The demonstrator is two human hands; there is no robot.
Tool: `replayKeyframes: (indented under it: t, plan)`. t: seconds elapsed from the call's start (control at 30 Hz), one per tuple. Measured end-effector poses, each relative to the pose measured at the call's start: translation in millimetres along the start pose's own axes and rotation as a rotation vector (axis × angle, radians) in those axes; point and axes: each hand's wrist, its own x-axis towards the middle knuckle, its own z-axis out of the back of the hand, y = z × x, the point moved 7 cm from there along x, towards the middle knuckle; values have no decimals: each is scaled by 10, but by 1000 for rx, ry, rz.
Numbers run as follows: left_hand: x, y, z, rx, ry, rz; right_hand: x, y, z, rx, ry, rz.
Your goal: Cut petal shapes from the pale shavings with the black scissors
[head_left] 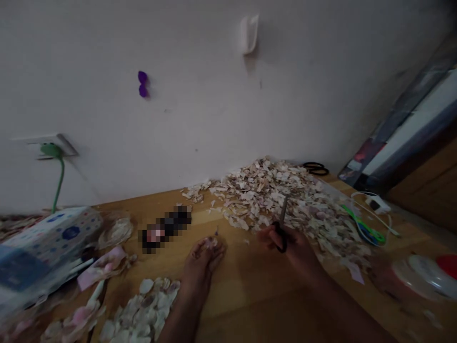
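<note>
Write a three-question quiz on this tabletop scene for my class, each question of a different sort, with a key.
1. True or false: the right hand holds black-handled scissors.
2. What does the left hand pinch at its fingertips? A) a small pale piece B) a pen C) a cup
3. Fill in: the big heap of pale scraps lies on the wooden table against the ____.

Key: 1 true; 2 A; 3 wall.

Hands (246, 252) with scissors (282, 224) beside husk pile (278, 190)
</note>
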Motion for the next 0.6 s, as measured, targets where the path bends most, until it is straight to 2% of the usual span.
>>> replayKeyframes:
  t: [0.1, 0.17, 0.27, 0.33, 0.47, 0.6]
  plan:
    - [-30, 4, -3, -65, 34, 19, -140, -55, -542, 26, 98, -7]
    - [-30, 15, -8, -93, 65, 1, -224, -140, -839, -27, 92, 18]
    - [-3, 15, 12, -35, 85, -84, -274, -258, -1091, -88, 80, 29]
    - [15, 3, 27, 119, 84, -145, -273, -284, -1109, -103, 50, 25]
    - [16, -26, -4, 492, 144, -224, -256, -247, -987, -162, -23, 25]
    - [7, -24, -11, 629, 170, -231, -206, -224, -907, -188, -42, 48]
